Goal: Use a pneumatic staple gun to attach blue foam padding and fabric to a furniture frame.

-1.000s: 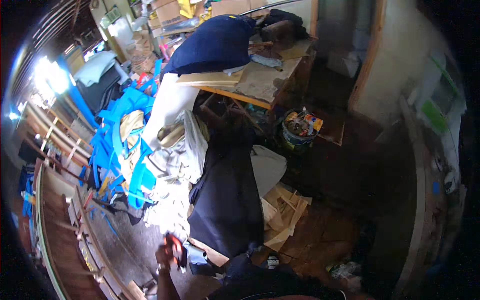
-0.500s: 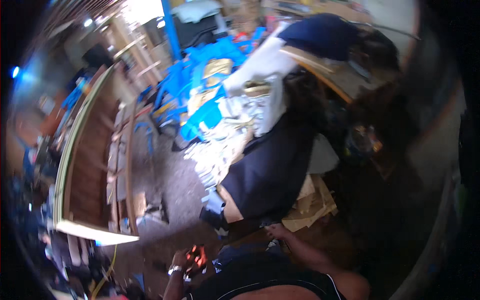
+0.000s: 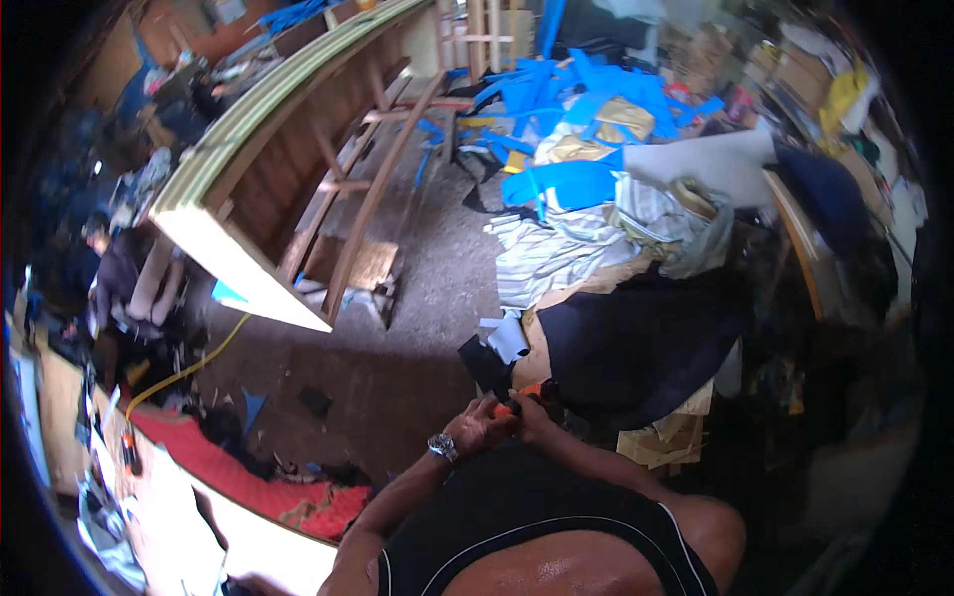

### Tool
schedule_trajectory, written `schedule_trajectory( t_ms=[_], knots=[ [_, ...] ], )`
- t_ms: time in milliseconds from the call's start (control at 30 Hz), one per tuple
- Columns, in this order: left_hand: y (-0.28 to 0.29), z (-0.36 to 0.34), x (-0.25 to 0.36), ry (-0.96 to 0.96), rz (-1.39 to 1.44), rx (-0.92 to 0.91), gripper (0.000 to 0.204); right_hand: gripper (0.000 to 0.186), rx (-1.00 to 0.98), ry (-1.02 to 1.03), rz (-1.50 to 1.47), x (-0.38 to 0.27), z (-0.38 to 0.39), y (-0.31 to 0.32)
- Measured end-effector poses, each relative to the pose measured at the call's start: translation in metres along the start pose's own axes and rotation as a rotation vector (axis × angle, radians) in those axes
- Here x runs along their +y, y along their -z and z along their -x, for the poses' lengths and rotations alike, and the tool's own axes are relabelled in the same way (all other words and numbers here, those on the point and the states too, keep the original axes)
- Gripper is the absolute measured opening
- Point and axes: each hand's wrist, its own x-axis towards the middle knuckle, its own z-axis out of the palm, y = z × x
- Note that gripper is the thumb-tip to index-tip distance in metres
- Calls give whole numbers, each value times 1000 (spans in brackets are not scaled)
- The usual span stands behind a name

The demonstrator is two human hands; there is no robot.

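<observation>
My left hand [image 3: 479,427], with a metal watch on the wrist, is closed around a small orange object [image 3: 504,409], its kind too hidden to name. Right beside it, my right hand [image 3: 534,419] has its fingers curled in; what they grip is mostly covered. A bit of orange also shows at the right fingertips. Both hands meet in front of my body. Just beyond them lie a black sheet of cloth [image 3: 636,348] and a rolled grey-white piece [image 3: 508,340] next to a dark scrap.
A long wooden frame [image 3: 248,266] stands at the left. Blue strips [image 3: 566,184] and striped fabric [image 3: 556,253] are heaped ahead. Red cloth [image 3: 258,472] and a yellow cord [image 3: 189,370] lie at lower left. Cardboard [image 3: 664,440] is at right. A person [image 3: 124,268] is at far left.
My hands were apart and now are together, the left having come right with the orange object. The view has swung left and down.
</observation>
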Motion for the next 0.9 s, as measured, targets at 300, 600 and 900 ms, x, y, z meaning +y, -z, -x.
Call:
schedule_trajectory(
  t_ms=[300,600,900],
  knots=[
    [55,96,-91,432,607,593,37,11,-94,352,149,-51,-72,-100],
    [136,106,-155,823,1011,840,67,41,-597,131,-95,-124,-132,-275],
    [151,134,-161,1036,846,1280,48,34,-950,-134,515,-115,-186,-384]
  ],
)
